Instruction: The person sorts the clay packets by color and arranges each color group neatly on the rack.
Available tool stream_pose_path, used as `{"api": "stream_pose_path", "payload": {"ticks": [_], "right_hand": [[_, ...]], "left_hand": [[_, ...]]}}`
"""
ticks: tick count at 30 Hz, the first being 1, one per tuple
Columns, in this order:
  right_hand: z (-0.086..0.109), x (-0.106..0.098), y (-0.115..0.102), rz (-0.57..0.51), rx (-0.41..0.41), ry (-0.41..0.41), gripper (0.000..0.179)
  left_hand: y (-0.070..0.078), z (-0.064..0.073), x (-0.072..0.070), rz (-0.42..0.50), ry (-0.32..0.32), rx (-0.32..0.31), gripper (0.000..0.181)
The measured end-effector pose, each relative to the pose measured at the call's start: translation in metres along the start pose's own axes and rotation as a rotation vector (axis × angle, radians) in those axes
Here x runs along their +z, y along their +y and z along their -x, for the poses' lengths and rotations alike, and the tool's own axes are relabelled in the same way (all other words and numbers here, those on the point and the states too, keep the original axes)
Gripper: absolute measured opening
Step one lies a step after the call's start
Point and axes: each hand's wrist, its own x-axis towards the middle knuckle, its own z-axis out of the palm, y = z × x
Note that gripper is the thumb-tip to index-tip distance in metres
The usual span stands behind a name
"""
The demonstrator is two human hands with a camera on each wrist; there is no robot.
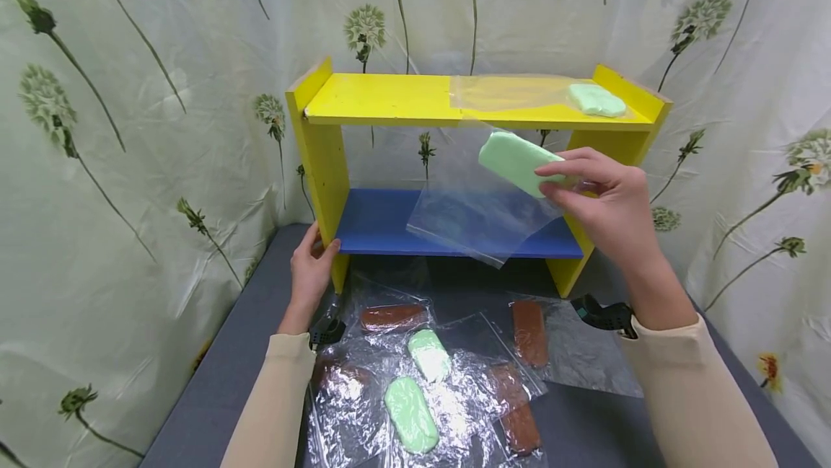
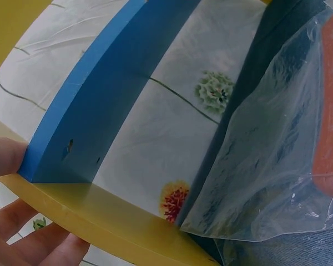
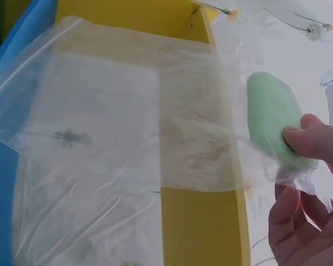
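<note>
My right hand [image 1: 607, 194] pinches a pale green block [image 1: 519, 161] inside a clear zip bag [image 3: 111, 138], in front of the upper board of a yellow and blue shelf [image 1: 389, 99]. The bag's loose part hangs down to the left of the block. My left hand [image 1: 310, 273] grips the shelf's left side panel at the blue board's level, thumb in front and fingers round the outside, as the left wrist view shows. Another bagged green block [image 1: 597, 99] lies at the right end of the yellow top board.
On the dark table [image 1: 227, 352] before the shelf lie several clear bags, some overlapping. They hold green blocks [image 1: 412, 414] and reddish-brown blocks [image 1: 529, 332]. A flower-patterned sheet [image 1: 162, 165] hangs behind and along both sides.
</note>
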Motion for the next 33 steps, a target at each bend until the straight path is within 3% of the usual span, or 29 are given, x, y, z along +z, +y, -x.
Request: {"api": "stream_pose_path", "payload": {"ticks": [12, 27, 33], "right_hand": [[-0.039, 0.007, -0.005, -0.274, 0.019, 0.086, 0.023], [-0.085, 0.009, -0.005, -0.439, 0.148, 0.180, 0.034], [-0.103, 0.012, 0.003, -0.481, 0.153, 0.185, 0.037]], "left_hand": [[-0.001, 0.001, 0.000, -0.003, -0.004, -0.020, 0.056], [0.000, 0.000, -0.002, -0.011, -0.006, -0.017, 0.056], [0.000, 0.000, -0.001, -0.008, -0.008, -0.024, 0.056]]}}
